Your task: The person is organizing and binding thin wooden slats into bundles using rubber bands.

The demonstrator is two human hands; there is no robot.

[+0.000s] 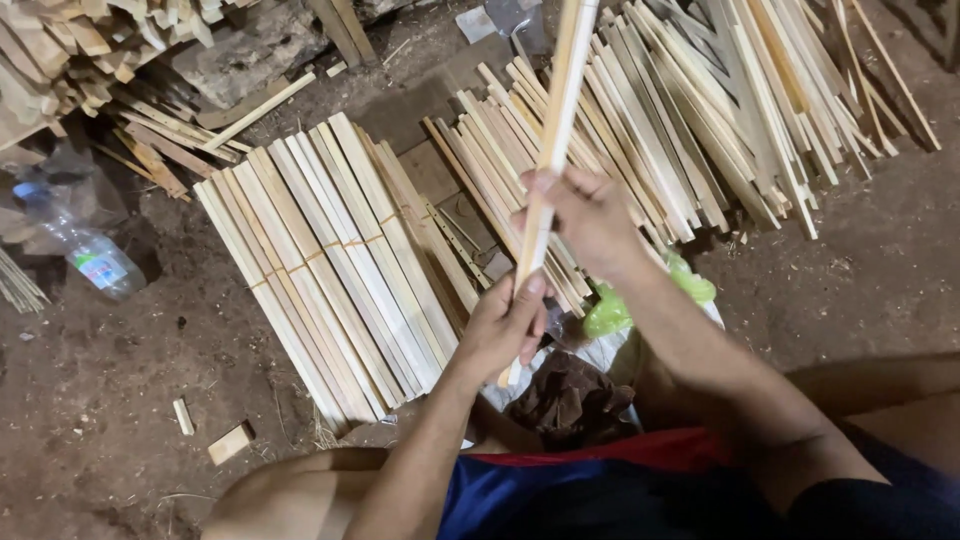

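Nearest: my knees and lap, blue and red shorts, seated low over the dirt floor (pixel 100 400).

My left hand (pixel 505 325): closed around the lower end of a long pale wooden strip (pixel 553 130), fingers wrapped, thumb along the wood.

My right hand (pixel 585 215): closed on the same strip higher up, grip firm. The strip runs from just below my left hand up and away past the top edge of the view, slightly tilted.

Under my forearms: a dark brown cloth (pixel 570 400) and a crumpled green plastic bag (pixel 625 300), both on the floor.

To my left: a tied bundle of flat strips (pixel 320 260), laid side by side, bound across the middle with thin cord. Near its close end, a small offcut block (pixel 230 442) and a shorter chip beside it.

Further left: a clear plastic bottle (pixel 95 262) lying on its side.

Ahead: a loose fan of strips (pixel 660 120), untied, overlapping in several directions. Far left corner: a heap of short wood scraps (pixel 90 50).

Risks, as I judge them: the strip is thin and long, so uneven pressure between my two hands could bend or snap it; its raw edges could leave splinters in my bare palms; the far end, out of my sight, could knock into the loose pile and scatter it.
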